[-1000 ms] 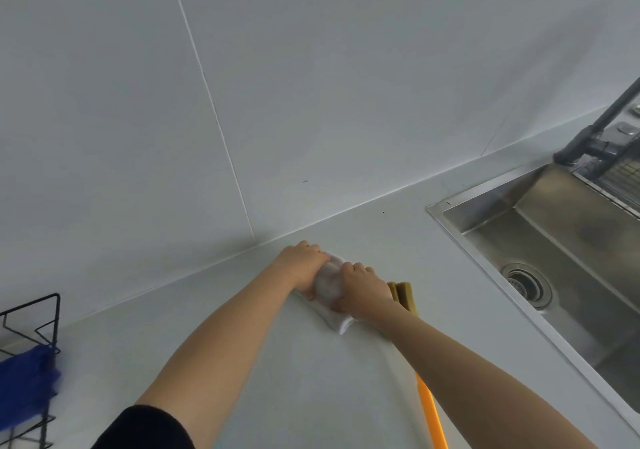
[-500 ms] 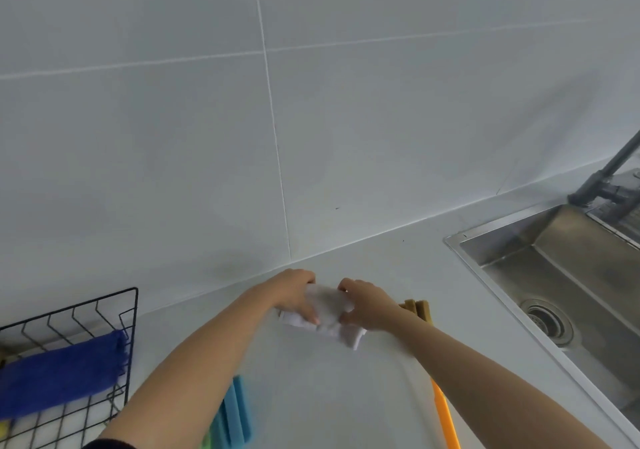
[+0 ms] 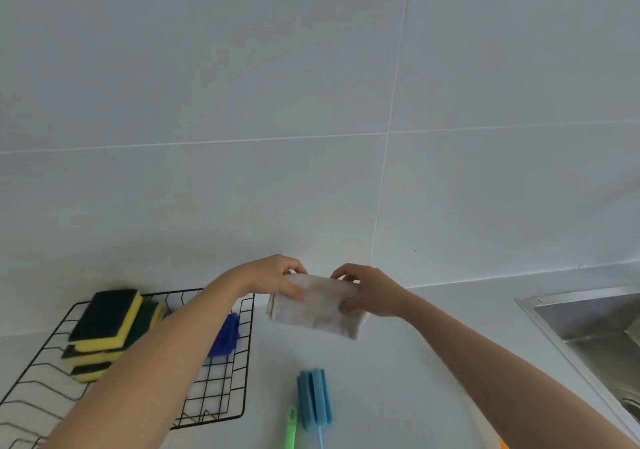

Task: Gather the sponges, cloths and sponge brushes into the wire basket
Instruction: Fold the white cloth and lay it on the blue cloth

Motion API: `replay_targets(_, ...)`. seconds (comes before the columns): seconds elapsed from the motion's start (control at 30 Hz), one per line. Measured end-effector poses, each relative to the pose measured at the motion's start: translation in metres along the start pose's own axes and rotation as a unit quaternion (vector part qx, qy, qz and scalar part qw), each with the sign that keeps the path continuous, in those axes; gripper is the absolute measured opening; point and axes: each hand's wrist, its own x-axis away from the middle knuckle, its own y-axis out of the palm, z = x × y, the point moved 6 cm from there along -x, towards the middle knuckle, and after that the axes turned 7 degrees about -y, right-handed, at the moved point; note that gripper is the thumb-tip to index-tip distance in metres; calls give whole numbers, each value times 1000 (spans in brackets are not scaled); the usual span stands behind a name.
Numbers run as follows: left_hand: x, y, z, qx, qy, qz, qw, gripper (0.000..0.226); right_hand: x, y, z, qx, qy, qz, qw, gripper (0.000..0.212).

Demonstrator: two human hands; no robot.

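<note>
I hold a folded white cloth (image 3: 318,306) in the air above the counter, just right of the black wire basket (image 3: 239,393). My left hand (image 3: 277,277) pinches its left end and my right hand (image 3: 367,292) grips its right end. In the basket lie a stack of yellow-and-green sponges (image 3: 104,330) and a blue cloth (image 3: 225,336), partly hidden by my left forearm. A blue sponge brush (image 3: 313,400) lies on the counter below the cloth, beside a green handle (image 3: 290,428).
A steel sink (image 3: 588,324) is set into the counter at the right edge. A tiled wall rises behind the counter. An orange tip (image 3: 501,443) shows at the bottom under my right forearm.
Both hands lifted the white cloth off the counter and carried it left toward the basket. The view swung left, bringing the basket and sponges into sight.
</note>
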Motion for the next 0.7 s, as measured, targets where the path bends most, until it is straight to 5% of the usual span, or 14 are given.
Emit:
replay_targets(0.47, 61, -73, -146, -29, -77, 80, 993, 39, -95, 104, -104, -13, -83, -91, 992, 37)
replay_targets(0.7, 32, -66, -208, -56, -99, 54, 992, 35, -139, 163, -94, -2, -40, -129, 991, 39)
